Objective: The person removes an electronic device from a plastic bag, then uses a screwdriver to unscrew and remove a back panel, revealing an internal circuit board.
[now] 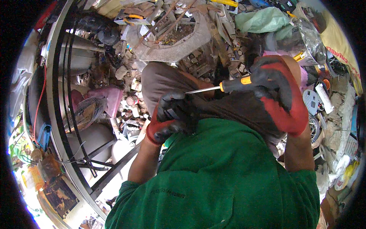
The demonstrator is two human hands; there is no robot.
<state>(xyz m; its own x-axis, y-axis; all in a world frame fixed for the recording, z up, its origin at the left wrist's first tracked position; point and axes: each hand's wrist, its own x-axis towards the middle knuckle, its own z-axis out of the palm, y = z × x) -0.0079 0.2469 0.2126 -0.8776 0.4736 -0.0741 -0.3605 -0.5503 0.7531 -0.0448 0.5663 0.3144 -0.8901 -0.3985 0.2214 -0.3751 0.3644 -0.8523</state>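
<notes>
My right hand (281, 91), in a red and black work glove, is closed round the black and orange handle of a screwdriver (233, 84). The metal shaft points left, and its tip ends at my left hand. My left hand (167, 121), gloved the same way, is closed in front of my green shirt. A small dark object (172, 113) shows between its fingers; glove and object are both black, so I cannot make out its kind. Both hands are above my lap, over brown trousers (162, 78).
Beyond my knees stands a grey, many-sided frame (171, 55) with scrap inside. Rubble and loose parts cover the ground. A metal rack (57, 95) rises at the left, beside a fan cage (84, 112). On the right lie a green sack (262, 20), a clear plastic bag (310, 42) and coiled cable (315, 129).
</notes>
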